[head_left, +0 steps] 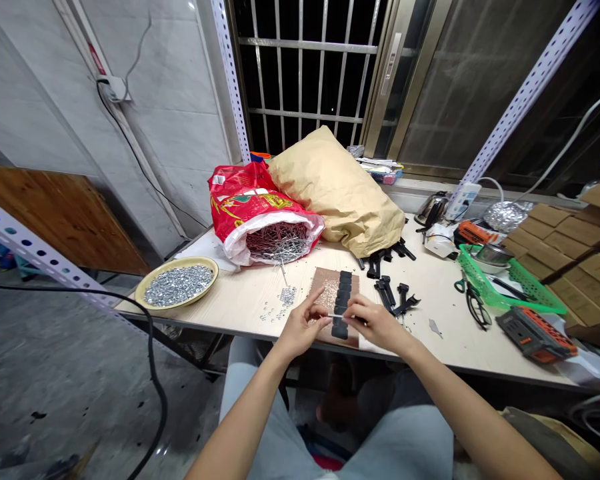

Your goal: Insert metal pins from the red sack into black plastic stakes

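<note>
Tabletop (245,303): pale, spans the middle of the frame. Tan sack (337,187), upper centre: bulging, creased, looks filled; judged bulky and floppy, contents not visible. Red bag (245,193), left of it and touching: thin, pliable-looking, white mouth folded back, a tangle of metal rods (280,245) exposed at the opening.

Yellow dish (180,305), left of centre: heaped with small shiny metal pieces (180,285). Brown board (319,275), lower centre: flat, with a row of black blocks (343,293) along its right side and a scatter of tiny pale bits to the left of that row.

Right hand (377,323), lower centre: fingertips appear to pinch the right end of a thin metal rod (336,316). Left hand (303,327), lower centre-left: thumb and fingertips grasp its left end. The rod lies crosswise over the black blocks in view; contact with them cannot be told.

Handling, judged: rod light, stiff, not fragile; smooth and narrow, so apt to roll or slip between fingertips. Best hold: a light pinch near each end, middle left free.

Smallest: loose metal bits (288,295) on the tabletop, left of the board; likely light, easily scattered, fingertip pick-up only.
</note>
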`<state>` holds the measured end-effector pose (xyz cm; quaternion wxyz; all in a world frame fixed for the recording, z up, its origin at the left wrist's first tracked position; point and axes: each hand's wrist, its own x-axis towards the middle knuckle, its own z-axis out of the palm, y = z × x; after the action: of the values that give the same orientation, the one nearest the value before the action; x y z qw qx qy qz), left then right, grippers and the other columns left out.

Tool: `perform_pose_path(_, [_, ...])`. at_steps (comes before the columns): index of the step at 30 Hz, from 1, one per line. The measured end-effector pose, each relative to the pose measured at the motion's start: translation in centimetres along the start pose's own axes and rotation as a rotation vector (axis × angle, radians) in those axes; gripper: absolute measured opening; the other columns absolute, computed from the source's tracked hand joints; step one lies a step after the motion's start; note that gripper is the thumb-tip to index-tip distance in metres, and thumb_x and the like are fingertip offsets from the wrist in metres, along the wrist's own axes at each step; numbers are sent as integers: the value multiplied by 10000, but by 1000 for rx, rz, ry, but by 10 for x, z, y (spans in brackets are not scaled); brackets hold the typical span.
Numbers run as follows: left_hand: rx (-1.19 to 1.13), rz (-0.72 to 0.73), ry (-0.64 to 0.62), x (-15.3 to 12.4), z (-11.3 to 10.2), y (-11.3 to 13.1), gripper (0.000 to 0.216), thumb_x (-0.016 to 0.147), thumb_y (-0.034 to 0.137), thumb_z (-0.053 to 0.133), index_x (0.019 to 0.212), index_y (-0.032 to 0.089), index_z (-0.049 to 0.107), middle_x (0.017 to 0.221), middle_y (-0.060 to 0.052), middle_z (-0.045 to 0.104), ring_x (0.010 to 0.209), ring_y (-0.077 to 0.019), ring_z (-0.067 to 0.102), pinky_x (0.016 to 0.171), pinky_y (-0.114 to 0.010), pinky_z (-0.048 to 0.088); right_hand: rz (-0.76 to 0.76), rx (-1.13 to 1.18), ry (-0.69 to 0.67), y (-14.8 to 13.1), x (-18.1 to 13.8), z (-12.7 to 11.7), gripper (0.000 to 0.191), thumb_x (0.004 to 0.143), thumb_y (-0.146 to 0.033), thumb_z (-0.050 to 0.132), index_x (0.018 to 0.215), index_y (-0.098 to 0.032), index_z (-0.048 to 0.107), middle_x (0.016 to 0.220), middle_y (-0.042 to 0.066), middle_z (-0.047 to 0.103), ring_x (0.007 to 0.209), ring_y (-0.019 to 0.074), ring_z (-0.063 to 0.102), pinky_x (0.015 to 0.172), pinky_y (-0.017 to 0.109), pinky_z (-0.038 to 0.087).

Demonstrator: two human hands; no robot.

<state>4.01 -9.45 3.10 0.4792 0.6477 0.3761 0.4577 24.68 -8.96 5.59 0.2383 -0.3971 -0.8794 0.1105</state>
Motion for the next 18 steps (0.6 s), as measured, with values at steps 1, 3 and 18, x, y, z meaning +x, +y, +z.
perform_pose_path(1, [32,-2,1,1,2,-2,656,716,273,608,1313,216,341,922,-53,604,767,-123,550,707,-260,462,52,-39,22,13,3,0,155,879,-272,423,838,-191,549,901,40,527,731,114,546,642,208,407])
perform_pose_path(3, [88,3,34,2,6,-5,686,706,289,616,1323,234,322,1040,-79,574,815,-135,543,695,-260,463,208,-150,75,40,10,3,163,867,-249,428,800,-179,558,894,42,508,670,109,528,610,214,398])
perform_pose_path(18, [160,-78,267,-10,-10,1,453,730,340,578,1144,169,516,919,-71,611,757,-139,579,683,-268,468,50,170,-228,71,12,17,132,804,-189,513,698,-161,587,809,25,525,739,126,528,691,234,413])
